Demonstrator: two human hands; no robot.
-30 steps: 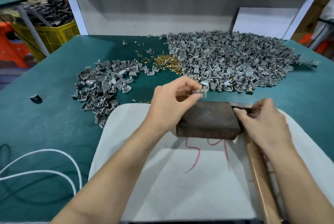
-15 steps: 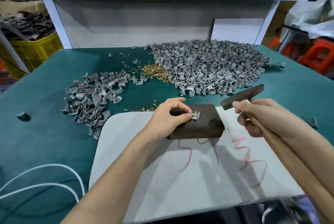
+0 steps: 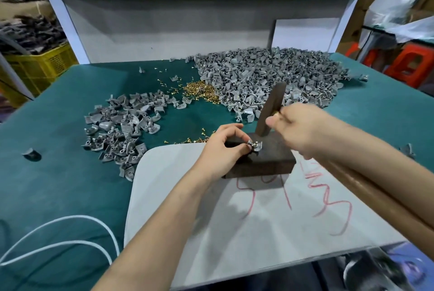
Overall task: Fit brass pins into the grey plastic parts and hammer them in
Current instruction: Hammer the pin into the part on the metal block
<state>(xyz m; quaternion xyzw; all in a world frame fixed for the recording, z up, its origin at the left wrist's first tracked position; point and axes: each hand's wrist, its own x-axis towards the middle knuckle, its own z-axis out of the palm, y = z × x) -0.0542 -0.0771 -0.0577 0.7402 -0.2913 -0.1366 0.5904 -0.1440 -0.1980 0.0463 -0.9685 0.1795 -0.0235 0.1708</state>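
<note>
My left hand (image 3: 224, 150) pinches a small grey plastic part (image 3: 255, 146) with a brass pin in it, holding it on top of a dark metal block (image 3: 265, 161). My right hand (image 3: 298, 128) grips a hammer by its wooden handle (image 3: 375, 194). The hammer's dark head (image 3: 271, 110) stands nearly upright, its lower face down close to the block just behind the part. A big heap of grey parts (image 3: 270, 79) lies at the back, a smaller heap (image 3: 124, 126) to the left, and a pile of brass pins (image 3: 199, 91) between them.
The block sits on a white board (image 3: 234, 220) with red scribbles, laid on a green table (image 3: 58, 173). A white cable (image 3: 70, 232) loops at the front left. Loose pins (image 3: 187, 140) lie by the board's far edge. A yellow crate (image 3: 40, 65) stands off the table, left.
The hammer head has swung from raised and level at the right down to the block beside the part. My left hand keeps holding the part on the block.
</note>
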